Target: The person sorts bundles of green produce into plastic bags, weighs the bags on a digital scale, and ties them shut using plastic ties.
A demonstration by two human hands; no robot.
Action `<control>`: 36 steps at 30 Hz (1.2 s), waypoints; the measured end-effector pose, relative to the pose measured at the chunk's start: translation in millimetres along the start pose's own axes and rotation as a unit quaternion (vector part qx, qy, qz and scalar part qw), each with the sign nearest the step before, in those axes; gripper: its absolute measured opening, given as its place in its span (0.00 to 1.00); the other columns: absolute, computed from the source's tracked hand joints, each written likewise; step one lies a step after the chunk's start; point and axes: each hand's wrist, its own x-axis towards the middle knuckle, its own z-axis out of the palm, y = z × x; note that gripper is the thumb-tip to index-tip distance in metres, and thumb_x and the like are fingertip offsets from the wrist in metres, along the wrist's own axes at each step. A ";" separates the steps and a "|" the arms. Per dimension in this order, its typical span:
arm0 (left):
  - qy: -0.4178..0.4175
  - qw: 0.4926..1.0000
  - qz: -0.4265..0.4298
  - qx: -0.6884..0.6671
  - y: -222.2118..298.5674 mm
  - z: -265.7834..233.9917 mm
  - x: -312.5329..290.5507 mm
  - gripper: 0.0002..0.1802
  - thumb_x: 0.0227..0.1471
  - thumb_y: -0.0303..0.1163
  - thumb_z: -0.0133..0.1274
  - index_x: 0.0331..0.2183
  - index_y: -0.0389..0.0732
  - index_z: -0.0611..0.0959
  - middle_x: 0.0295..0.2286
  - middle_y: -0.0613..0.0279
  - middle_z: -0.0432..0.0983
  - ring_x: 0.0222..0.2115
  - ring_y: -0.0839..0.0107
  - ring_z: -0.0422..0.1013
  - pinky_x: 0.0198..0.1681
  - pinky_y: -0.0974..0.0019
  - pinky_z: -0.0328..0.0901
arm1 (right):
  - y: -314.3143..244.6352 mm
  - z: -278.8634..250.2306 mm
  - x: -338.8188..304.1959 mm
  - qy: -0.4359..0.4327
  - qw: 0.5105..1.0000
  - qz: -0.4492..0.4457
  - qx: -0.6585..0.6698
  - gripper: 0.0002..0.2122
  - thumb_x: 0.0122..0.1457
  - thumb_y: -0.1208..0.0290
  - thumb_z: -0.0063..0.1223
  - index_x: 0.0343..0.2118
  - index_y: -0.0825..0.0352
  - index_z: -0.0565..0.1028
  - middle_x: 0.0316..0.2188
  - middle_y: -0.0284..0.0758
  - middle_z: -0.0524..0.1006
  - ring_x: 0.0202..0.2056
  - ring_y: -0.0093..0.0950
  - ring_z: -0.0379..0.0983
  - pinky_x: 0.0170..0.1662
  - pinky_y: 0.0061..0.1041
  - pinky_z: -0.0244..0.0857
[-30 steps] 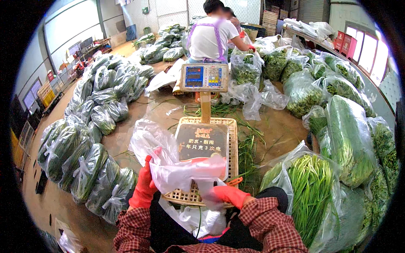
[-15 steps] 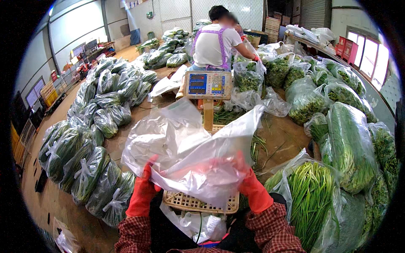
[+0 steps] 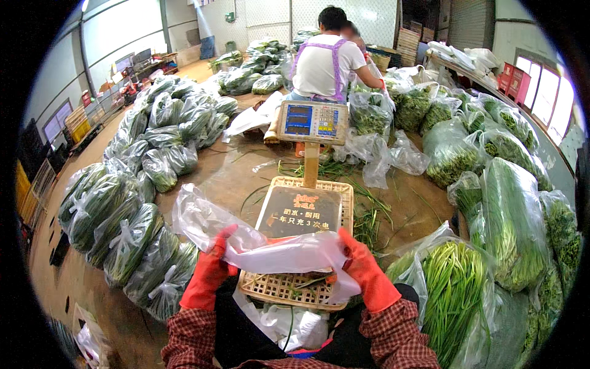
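Gripping one whitish plastic bag [image 3: 292,253] toward its left end with the left hand [image 3: 210,270] and toward its right with the right hand [image 3: 370,275], both closed and red-gloved. Holding it over the near edge of one scale [image 3: 295,211] and one beige basket [image 3: 263,285]. Working beside one open bag [image 3: 420,278] of long green leaves [image 3: 456,283].

There are two hands [image 3: 210,270] [image 3: 370,275], one held bag [image 3: 295,255], one scale [image 3: 302,210], two co-workers [image 3: 321,67] — and dozens of filled bags [image 3: 456,154].
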 end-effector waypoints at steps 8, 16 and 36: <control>-0.164 0.896 -0.276 0.308 20.1 -4.4 -30.0 0.30 0.50 0.55 0.50 0.46 0.41 0.75 0.32 0.56 0.76 0.23 0.69 0.71 0.25 0.66 0.66 | -0.4 -15.9 10.2 0.049 0.978 -0.198 0.050 0.07 0.53 0.74 0.56 0.34 0.67 0.74 0.32 0.32 0.76 0.33 0.24 0.73 0.39 0.25 0.69; -0.498 0.798 -0.241 0.238 94.5 59.3 -79.0 0.18 0.55 0.37 0.49 0.44 0.37 0.77 0.33 0.59 0.78 0.32 0.75 0.73 0.35 0.73 0.67 | -25.7 -17.6 -25.0 0.087 0.976 -0.152 -0.126 0.05 0.52 0.71 0.56 0.30 0.65 0.76 0.26 0.27 0.76 0.27 0.21 0.73 0.33 0.22 0.68; -0.061 0.993 0.067 -0.078 63.7 36.7 -22.0 0.12 0.56 0.39 0.48 0.25 0.44 0.73 0.12 0.76 0.57 0.10 0.84 0.52 0.14 0.75 0.48 | -125.9 -161.9 -56.7 0.469 0.549 -0.209 -0.659 0.24 0.52 0.48 0.51 0.14 0.68 0.70 0.16 0.45 0.71 0.19 0.39 0.68 0.24 0.36 0.60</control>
